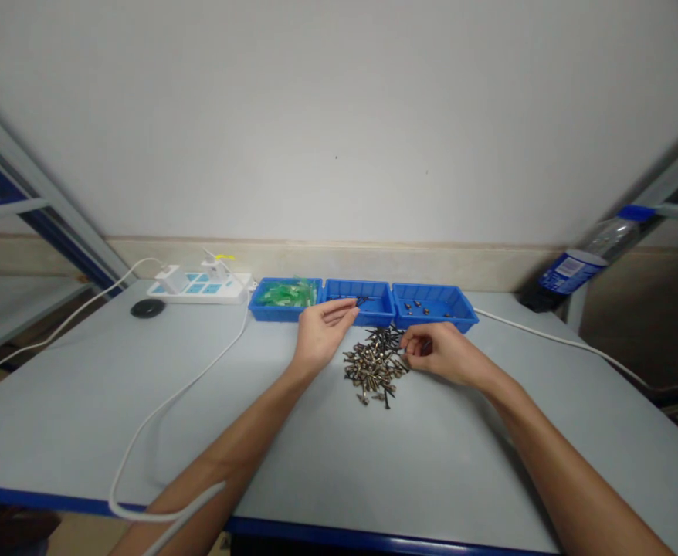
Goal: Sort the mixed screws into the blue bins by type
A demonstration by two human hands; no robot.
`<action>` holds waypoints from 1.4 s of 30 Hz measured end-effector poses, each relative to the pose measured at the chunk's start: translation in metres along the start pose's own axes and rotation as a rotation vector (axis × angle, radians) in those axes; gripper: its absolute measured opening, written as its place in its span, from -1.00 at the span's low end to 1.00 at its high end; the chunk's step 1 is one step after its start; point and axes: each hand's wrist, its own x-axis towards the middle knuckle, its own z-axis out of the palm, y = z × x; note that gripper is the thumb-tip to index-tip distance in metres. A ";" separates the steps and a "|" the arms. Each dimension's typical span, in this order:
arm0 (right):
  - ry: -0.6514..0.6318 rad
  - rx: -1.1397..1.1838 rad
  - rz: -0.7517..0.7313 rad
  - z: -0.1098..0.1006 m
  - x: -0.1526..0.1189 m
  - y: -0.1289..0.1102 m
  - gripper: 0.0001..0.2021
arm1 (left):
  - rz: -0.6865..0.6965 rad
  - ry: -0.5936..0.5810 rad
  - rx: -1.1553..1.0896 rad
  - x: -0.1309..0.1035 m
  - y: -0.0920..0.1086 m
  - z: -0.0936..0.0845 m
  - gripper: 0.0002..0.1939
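Observation:
A mixed pile of brass-coloured and black screws (374, 367) lies on the table between my hands. My left hand (321, 332) is at the front edge of the middle blue bin (377, 315), its fingers closed together. Small black screws (363, 299) stick out at its fingertips, over the bin. At the pile's right side, my right hand (440, 351) has thumb and fingers pinched against the screws; what is between them is too small to make out. A few small brass-coloured pieces (418, 303) lie in the right blue bin (460, 315).
The left blue bin (281, 315) holds green pieces (286, 293). Beyond it are a white power strip (228, 289) with plugs and a black disc (147, 309). A white cable (165, 405) crosses the table's left side. A dark drink bottle (571, 270) leans at the right.

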 end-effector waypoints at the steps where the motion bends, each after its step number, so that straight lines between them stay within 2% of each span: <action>1: 0.010 -0.006 -0.004 0.000 0.000 0.000 -0.83 | 0.018 -0.015 0.018 -0.002 0.000 0.002 -0.76; 6: 0.036 -0.027 -0.013 -0.002 -0.001 0.000 -0.81 | 0.119 -0.057 0.119 -0.008 0.001 0.010 -0.83; 11: 0.043 -0.002 -0.032 -0.005 -0.002 0.001 -0.82 | 0.153 -0.081 0.155 -0.011 0.001 0.012 -0.84; 19: 0.053 0.226 -0.019 -0.012 -0.004 0.006 -0.82 | 0.184 -0.124 0.181 -0.015 0.004 0.014 -0.83; 24: 0.035 0.475 -0.009 -0.016 -0.006 -0.006 -0.77 | 0.188 -0.247 0.202 -0.021 0.008 0.018 -0.77; 29: 0.027 0.561 -0.022 -0.018 -0.008 -0.014 -0.78 | 0.151 -0.361 0.161 -0.024 0.013 0.019 -0.79; 33: 0.011 0.570 -0.005 -0.016 -0.008 -0.019 -0.75 | 0.072 -0.349 0.073 -0.025 0.013 0.019 -0.85; 38: 0.021 0.573 -0.027 -0.013 -0.006 -0.019 -0.69 | -0.022 -0.363 -0.085 -0.021 0.010 0.018 -0.81; 42: 0.071 0.328 -0.025 -0.015 -0.005 -0.007 -0.74 | -0.003 -0.131 -0.070 -0.011 0.009 0.011 -0.76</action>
